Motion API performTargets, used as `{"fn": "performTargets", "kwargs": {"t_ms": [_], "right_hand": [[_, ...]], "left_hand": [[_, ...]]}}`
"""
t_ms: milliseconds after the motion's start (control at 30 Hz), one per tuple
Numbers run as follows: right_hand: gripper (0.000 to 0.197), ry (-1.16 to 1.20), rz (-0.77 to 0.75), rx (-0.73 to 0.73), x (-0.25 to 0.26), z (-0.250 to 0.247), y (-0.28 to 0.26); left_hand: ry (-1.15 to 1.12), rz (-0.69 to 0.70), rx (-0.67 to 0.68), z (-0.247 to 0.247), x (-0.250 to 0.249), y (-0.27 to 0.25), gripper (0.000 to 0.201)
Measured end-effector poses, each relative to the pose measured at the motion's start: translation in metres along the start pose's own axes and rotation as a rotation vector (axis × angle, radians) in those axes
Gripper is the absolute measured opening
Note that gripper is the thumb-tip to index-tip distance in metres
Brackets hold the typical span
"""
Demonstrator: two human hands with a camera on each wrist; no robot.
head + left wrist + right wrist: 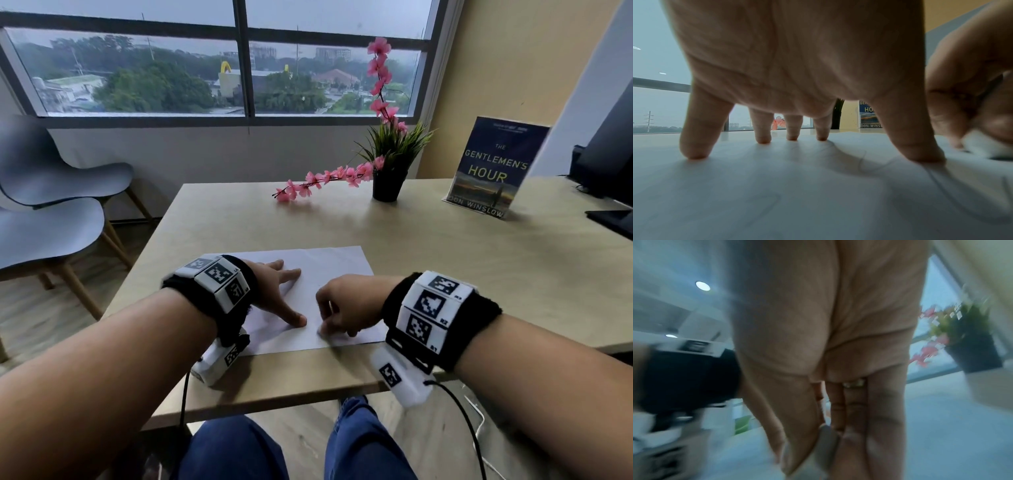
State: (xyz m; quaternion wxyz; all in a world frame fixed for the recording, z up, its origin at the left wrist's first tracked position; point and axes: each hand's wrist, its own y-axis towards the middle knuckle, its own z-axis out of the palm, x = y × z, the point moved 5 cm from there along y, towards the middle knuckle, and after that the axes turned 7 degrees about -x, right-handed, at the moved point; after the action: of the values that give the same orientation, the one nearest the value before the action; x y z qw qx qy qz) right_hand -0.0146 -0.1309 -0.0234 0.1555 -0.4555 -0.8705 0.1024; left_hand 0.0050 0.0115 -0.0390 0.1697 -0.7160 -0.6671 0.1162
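A person seated at a pale wooden counter (pixel 445 267) works over a sheet of paper (pixel 325 263) that lies flat near the front edge. The left hand (pixel 274 294) is spread on the sheet, its fingers (pixel 694 129) straight and splayed, tips and thumb pressing the paper down. Just beside it the right hand (pixel 346 305) has its fingers curled, pinching a white eraser (pixel 982 146) whose lower end touches the paper close to the left thumb. Faint pencil lines show on the sheet in the left wrist view.

Farther back stands a black pot (pixel 388 186) holding a tuft of green grass (pixel 394 144) and pink blossom sprays (pixel 325 178) — one rises against the window (pixel 171 68), the other droops out of the pot, its tip on the counter. Near the pot a book (pixel 493 168) stands upright, cover facing the person. A dark monitor (pixel 609 137) sits at the far right, and grey chairs (pixel 51 192) wait left of the counter.
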Motion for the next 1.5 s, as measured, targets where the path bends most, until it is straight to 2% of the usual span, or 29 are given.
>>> {"fn": "performTargets", "kwargs": {"t_ms": [100, 267, 433, 633, 767, 867, 967, 1067, 1200, 1400, 1500], "right_hand": [[0.028, -0.018, 0.039, -0.041, -0.008, -0.010, 0.003], [0.017, 0.003, -0.058, 0.012, 0.009, 0.005, 0.001], [0.023, 0.005, 0.002, -0.030, -0.004, -0.007, 0.005], [0.017, 0.018, -0.099, 0.014, 0.013, 0.004, -0.003], [0.021, 0.043, 0.045, -0.100, -0.019, -0.016, -0.001], [0.024, 0.043, 0.143, -0.043, -0.040, -0.014, -0.003], [0.022, 0.070, 0.159, -0.017, -0.042, -0.009, -0.003], [0.024, 0.055, 0.167, -0.014, -0.041, -0.008, -0.004], [0.024, 0.053, 0.165, -0.012, -0.040, -0.007, -0.003], [0.024, 0.034, 0.155, -0.020, -0.037, -0.008, -0.006], [0.021, 0.033, 0.147, -0.028, -0.036, -0.008, -0.006]], "left_hand": [[-0.003, -0.005, 0.002, 0.000, 0.001, 0.001, 0.110], [-0.003, 0.000, 0.004, 0.001, 0.001, 0.002, 0.111], [0.001, -0.001, -0.002, 0.000, 0.000, 0.001, 0.111], [0.006, 0.018, 0.002, -0.001, -0.001, 0.002, 0.110], [0.044, 0.040, -0.046, -0.015, -0.002, 0.002, 0.091], [0.030, 0.032, -0.114, -0.026, 0.007, 0.010, 0.076], [0.047, -0.034, -0.145, -0.030, 0.018, 0.017, 0.090], [0.027, -0.063, -0.094, -0.024, 0.019, 0.020, 0.103], [0.039, -0.049, -0.110, -0.024, 0.011, 0.021, 0.099], [-0.047, -0.046, -0.168, -0.028, 0.015, 0.020, 0.116], [-0.164, -0.071, -0.217, -0.045, 0.022, 0.017, 0.107]]}}
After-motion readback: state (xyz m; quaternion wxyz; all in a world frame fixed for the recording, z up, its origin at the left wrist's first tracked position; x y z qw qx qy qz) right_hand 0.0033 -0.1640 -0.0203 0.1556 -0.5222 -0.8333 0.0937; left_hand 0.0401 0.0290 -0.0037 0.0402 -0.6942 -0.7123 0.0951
